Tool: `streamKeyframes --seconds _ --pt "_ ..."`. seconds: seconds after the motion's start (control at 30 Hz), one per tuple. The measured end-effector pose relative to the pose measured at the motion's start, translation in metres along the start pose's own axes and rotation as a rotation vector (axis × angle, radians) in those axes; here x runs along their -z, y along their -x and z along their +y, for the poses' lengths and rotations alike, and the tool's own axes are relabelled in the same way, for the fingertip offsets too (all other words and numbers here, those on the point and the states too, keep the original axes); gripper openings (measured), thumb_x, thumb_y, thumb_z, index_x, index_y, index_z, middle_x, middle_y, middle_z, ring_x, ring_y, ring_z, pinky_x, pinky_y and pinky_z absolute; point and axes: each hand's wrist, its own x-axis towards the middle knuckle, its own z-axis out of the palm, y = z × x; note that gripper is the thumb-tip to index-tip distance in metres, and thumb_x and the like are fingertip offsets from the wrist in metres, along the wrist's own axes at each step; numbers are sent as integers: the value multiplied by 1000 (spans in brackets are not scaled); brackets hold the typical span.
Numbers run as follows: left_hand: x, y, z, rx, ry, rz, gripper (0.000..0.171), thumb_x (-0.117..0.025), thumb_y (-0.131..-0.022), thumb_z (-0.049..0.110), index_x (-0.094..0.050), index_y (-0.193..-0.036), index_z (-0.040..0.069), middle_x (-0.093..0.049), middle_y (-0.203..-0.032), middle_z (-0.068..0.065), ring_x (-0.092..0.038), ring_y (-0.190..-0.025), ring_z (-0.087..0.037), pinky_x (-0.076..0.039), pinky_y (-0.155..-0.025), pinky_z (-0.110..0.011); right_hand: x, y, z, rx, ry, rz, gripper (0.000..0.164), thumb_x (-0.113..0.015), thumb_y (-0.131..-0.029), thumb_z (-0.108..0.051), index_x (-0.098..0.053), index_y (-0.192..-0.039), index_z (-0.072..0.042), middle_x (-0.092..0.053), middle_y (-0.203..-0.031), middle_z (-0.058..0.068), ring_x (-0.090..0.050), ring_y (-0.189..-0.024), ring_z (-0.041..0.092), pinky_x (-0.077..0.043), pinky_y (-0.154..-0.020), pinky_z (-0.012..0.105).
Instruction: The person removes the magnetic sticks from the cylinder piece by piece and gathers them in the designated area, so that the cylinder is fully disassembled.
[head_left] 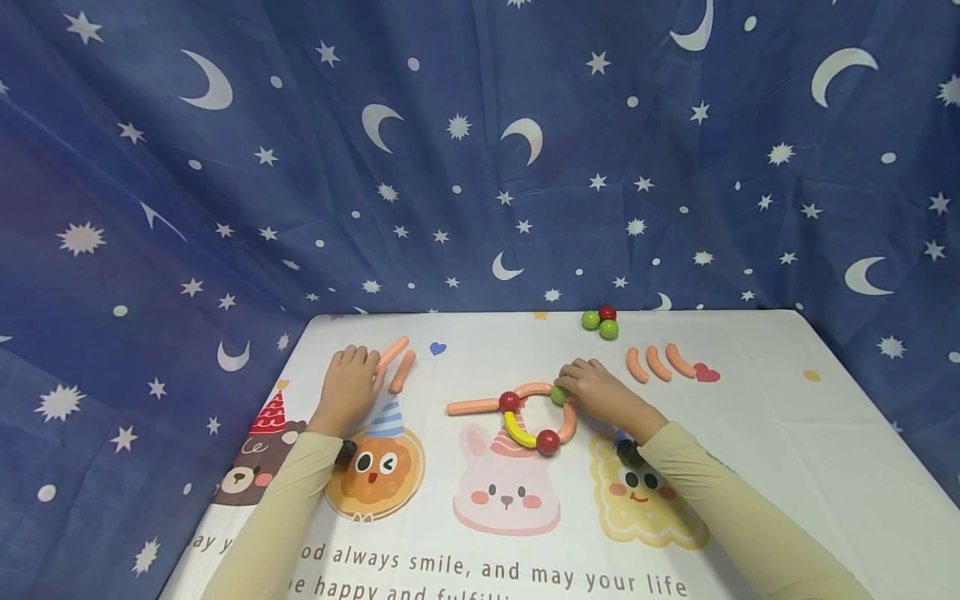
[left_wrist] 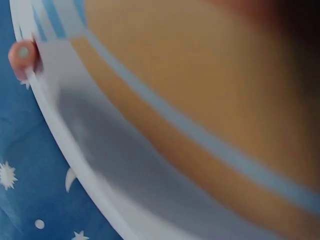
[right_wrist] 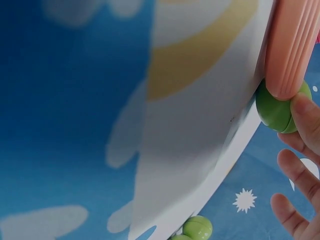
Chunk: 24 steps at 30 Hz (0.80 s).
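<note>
A ring of toy building pieces lies mid-table: curved orange rods [head_left: 534, 388], a curved yellow rod [head_left: 519, 431], red balls [head_left: 548, 442] and a green ball [head_left: 558, 395]. A straight orange rod [head_left: 472, 407] sticks out to its left. My right hand [head_left: 603, 396] pinches the green ball between thumb and index finger; in the right wrist view an orange rod [right_wrist: 290, 45] meets this ball [right_wrist: 274, 112]. At the left, my left hand [head_left: 349, 387] is over straight orange rods [head_left: 393, 353], its fingertips right beside one; I cannot tell whether it grips it. Another straight rod [head_left: 402, 372] lies alongside.
Two green balls and a red ball [head_left: 607, 314] sit clustered at the table's back edge. Three curved orange rods [head_left: 658, 364] lie in a row to the right. A printed white cloth [head_left: 787, 433] covers the table, and a blue star-patterned curtain [head_left: 465, 192] hangs behind and beside it.
</note>
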Motion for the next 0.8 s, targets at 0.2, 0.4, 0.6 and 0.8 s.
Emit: streamKeyframes --seconds 0.2,0.4,0.6,0.8 --pt "-3 2 -10 14 -10 -31 24 -61 -88 24 -57 -85 1 -54 -77 -14 -50 -77 -30 -41 -71 -42 0 0 0 -3 -9 -5 25 -75 -76 -10 -69 -100 -9 -64 -97 2 -57 -93 19 -45 -80 36" --pt "-7 0 -16 36 -6 -110 25 -58 -90 26 -57 -85 2 -55 -78 -14 -49 -78 -30 -41 -72 -43 2 -1 0 -16 -13 -20 25 -75 -76 -10 -69 -100 -9 -64 -97 1 -57 -95 19 -45 -81 37" --pt "-12 -3 -18 46 -11 -192 24 -54 -92 24 -58 -86 1 -55 -79 -15 -50 -80 -30 -41 -74 -44 2 -1 0 -19 -16 -33 26 -75 -76 -9 -69 -101 -9 -65 -98 1 -56 -96 19 -46 -82 37" --pt "-19 -3 -17 49 -23 -296 26 -53 -91 26 -60 -88 1 -58 -83 -16 -52 -84 -31 -43 -77 -45 1 0 0 -18 -12 -29 27 -75 -75 -10 -69 -101 -9 -65 -98 2 -57 -96 19 -46 -82 37"
